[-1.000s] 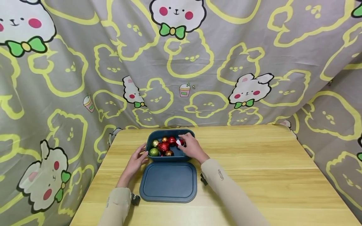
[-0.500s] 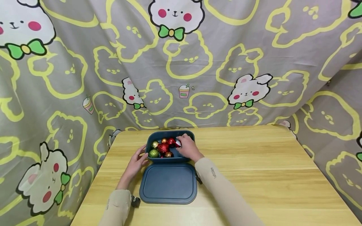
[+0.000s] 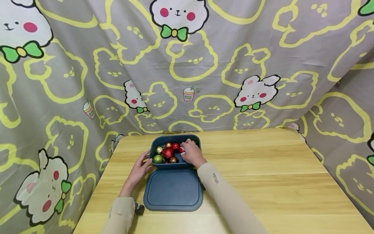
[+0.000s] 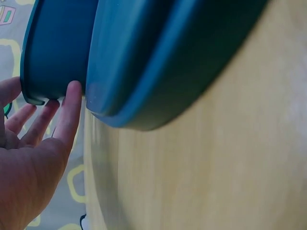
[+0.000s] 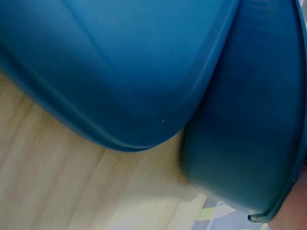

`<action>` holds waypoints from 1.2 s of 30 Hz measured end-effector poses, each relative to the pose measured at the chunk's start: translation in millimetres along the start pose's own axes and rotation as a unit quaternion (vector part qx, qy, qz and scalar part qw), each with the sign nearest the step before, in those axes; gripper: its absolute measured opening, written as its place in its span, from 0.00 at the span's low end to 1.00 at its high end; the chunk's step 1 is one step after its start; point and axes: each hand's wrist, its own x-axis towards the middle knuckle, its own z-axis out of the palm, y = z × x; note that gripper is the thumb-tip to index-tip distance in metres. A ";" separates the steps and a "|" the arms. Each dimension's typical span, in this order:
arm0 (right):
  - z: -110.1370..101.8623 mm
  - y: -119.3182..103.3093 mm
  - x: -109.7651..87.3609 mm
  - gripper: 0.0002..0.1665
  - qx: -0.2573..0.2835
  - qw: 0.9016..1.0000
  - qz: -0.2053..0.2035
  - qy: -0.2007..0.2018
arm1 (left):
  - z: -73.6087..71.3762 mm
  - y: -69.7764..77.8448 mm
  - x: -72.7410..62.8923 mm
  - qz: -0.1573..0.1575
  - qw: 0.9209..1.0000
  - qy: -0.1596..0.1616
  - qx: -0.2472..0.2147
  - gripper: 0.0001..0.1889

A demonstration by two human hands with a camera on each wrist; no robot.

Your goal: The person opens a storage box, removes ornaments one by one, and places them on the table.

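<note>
A dark blue box [image 3: 175, 165] holds several shiny Christmas balls, among them a big red textured ball [image 3: 168, 153] and a green glittery ball [image 3: 158, 159]. My right hand [image 3: 191, 152] reaches into the box's right half and holds a red and white Christmas ball [image 3: 181, 150], mostly covered by the fingers. With fairly straight fingers, my left hand [image 3: 141, 167] touches the box's left end; the left wrist view shows those fingertips against the outer wall [image 4: 57, 52]. Only a sliver of the right hand [image 5: 292, 206] appears in the right wrist view, by the rim.
The box's blue lid [image 3: 173, 191] lies flat on the wooden table [image 3: 263, 182], just in front of the box. Behind the table's back edge hangs a grey curtain [image 3: 210, 84] with cartoon animals. A small black device [image 3: 139, 209] sits at the left wrist.
My right hand has moved slightly left inside the box with the red and white ball, toward the other balls. The left hand stays at the box's left end.
</note>
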 end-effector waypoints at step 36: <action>-3.8 -0.4 -0.4 0.23 0.002 1.000 -0.015 0.003 | 0.2 -2.8 -0.5 0.002 1.000 -0.001 0.004 0.29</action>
